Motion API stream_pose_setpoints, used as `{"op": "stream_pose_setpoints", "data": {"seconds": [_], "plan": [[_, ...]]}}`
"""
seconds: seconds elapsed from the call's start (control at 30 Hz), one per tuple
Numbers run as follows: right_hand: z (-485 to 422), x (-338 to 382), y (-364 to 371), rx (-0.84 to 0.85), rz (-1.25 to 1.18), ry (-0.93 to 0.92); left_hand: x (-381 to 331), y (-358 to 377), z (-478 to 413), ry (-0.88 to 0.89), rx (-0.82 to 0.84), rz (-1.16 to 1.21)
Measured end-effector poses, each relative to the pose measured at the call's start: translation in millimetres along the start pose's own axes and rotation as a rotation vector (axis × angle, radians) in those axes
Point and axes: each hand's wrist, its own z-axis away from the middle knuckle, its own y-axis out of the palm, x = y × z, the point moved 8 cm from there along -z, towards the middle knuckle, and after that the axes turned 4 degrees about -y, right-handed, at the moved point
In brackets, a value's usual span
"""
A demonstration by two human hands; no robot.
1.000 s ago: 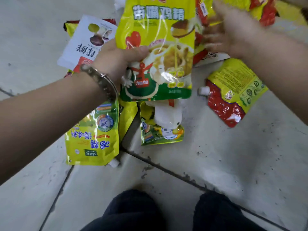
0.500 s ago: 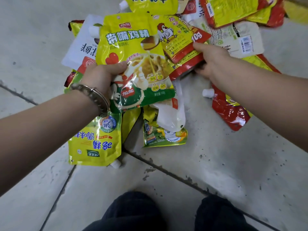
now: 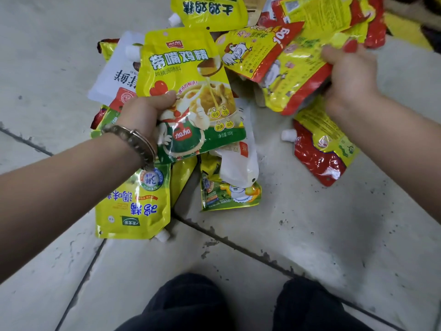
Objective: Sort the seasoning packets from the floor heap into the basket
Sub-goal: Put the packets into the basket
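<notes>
My left hand (image 3: 145, 113) grips a large yellow-and-green chicken seasoning packet (image 3: 191, 75) by its lower left edge, thumb across the front, held above the heap. My right hand (image 3: 348, 75) grips a bunch of yellow-and-red rooster packets (image 3: 276, 60) lifted off the floor. Beneath and around lie more packets: a yellow spouted pouch (image 3: 136, 206), a small green-yellow packet (image 3: 229, 197) with a white pouch (image 3: 241, 168) on it, a red-and-yellow spouted pouch (image 3: 319, 149), and a white packet (image 3: 117, 77). No basket is in view.
The grey tiled floor (image 3: 310, 235) has dark grout lines crossing diagonally. My dark-trousered knees (image 3: 250, 306) are at the bottom. More yellow and red packets (image 3: 210, 10) pile along the top edge. A metal bracelet (image 3: 133, 142) is on my left wrist.
My right hand reached into the heap, took hold of the rooster packets and lifted them to the right. The left hand lowered its large yellow packet slightly.
</notes>
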Motion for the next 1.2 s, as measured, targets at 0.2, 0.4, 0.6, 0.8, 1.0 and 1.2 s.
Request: {"op": "stream_pose_setpoints", "data": {"seconds": [0.2,0.4,0.6,0.8,1.0,1.2], "plan": [[3,37,-46,-0.022,-0.167,-0.108,1,20,18,-0.016,0.058,0.016],[7,44,-78,-0.140,-0.380,-0.025,14,53,37,-0.063,0.190,0.033],[55,41,-26,0.087,-0.444,0.081,5,63,47,0.088,0.189,0.002],[102,2,15,0.307,-0.144,0.165,13,82,48,-0.087,0.316,0.151],[123,-28,38,0.554,-0.007,0.313,23,65,32,-0.116,0.252,0.015],[87,-53,23,0.289,-0.002,0.505,5,46,7,-0.023,0.166,-0.019]]}}
